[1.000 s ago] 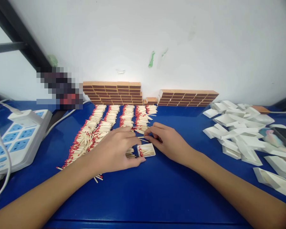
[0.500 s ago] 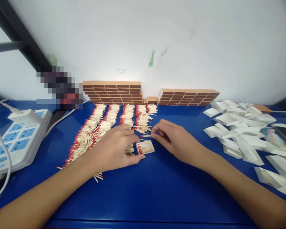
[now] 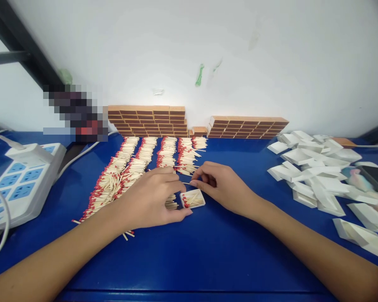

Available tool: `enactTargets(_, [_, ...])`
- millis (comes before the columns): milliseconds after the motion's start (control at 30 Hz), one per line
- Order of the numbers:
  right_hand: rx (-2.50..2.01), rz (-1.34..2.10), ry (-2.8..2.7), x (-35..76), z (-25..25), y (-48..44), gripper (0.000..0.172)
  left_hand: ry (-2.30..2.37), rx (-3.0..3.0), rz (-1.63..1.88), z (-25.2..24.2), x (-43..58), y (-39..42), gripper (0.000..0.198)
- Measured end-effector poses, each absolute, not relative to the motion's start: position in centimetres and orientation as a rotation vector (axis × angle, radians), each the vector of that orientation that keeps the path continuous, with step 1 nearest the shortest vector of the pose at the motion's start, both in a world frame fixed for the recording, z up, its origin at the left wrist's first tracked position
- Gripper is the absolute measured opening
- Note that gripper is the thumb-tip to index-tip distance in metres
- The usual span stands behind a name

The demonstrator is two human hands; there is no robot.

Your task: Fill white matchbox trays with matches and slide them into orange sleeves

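Where the left hand (image 3: 151,197) arches, matches (image 3: 171,204) beneath are partly hidden.

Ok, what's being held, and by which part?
The left hand straddles the left end of the white tray; whether it grips is unclear. The right hand has its fingertips at the right end of a matchstick; a pinch can't be confirmed.

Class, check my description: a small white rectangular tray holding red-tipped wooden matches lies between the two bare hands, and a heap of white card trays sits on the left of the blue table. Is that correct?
No: the head view shows the heap of white card trays on the right of the blue table, not the left. The rest stands.
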State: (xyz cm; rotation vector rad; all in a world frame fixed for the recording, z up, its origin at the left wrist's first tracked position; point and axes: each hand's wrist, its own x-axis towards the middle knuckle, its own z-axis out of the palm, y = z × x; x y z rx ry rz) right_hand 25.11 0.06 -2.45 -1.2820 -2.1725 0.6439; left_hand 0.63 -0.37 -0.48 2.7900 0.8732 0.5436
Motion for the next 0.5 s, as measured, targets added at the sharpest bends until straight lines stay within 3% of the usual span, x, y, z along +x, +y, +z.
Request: enactTargets(500, [-1.432,0.449,-2.263,24.96,-2.27,-0.25,0.017,0.859,2.801,0.523,-0.17,0.73,-0.36,0.030])
